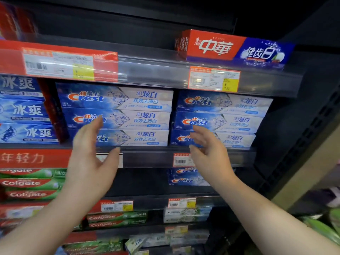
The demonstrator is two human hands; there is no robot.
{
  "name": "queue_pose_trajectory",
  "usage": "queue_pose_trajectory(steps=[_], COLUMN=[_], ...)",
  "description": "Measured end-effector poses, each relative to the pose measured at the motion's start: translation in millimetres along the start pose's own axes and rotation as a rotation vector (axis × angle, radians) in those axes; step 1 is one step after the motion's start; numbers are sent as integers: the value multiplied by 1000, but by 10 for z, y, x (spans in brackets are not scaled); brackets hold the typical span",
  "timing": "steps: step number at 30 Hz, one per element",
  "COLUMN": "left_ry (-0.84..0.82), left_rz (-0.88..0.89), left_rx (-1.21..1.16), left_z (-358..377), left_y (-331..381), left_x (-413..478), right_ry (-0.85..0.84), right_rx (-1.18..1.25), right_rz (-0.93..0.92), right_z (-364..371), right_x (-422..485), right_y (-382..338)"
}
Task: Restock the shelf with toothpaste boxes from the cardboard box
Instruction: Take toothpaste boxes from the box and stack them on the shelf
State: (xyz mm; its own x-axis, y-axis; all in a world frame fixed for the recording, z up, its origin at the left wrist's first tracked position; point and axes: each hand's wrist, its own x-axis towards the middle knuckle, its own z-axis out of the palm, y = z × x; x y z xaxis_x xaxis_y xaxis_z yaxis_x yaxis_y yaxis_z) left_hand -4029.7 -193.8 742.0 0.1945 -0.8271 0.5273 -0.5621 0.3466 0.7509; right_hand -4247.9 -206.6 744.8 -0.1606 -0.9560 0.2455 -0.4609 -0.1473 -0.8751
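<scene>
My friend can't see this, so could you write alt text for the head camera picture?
Two empty, open hands, left and right, reach toward two stacks of blue toothpaste boxes on a shop shelf.

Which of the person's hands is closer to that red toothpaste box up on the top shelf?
The right hand. It is raised almost straight below the red toothpaste box, one shelf down. The left hand is far off to the box's lower left.
</scene>
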Motion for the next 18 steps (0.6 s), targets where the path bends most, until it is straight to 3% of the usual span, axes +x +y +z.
queue_pose_trajectory(steps=[4,9,13,18], left_ry=[-243,-373,-390,-271], left_rz=[-12,-89,-77,-59], left_rx=[-149,-196,-148,47], left_z=[515,1068,1278,1316], left_y=[336,568,631,685], left_x=[-48,-31,-49,-19], right_ry=[55,193,218,182], right_rx=[-18,-132,-157,-209], right_rz=[10,23,105,115], right_z=[-350,-838,-1106,-1196], right_x=[-22,-36,37,214], right_y=[112,289,449,597])
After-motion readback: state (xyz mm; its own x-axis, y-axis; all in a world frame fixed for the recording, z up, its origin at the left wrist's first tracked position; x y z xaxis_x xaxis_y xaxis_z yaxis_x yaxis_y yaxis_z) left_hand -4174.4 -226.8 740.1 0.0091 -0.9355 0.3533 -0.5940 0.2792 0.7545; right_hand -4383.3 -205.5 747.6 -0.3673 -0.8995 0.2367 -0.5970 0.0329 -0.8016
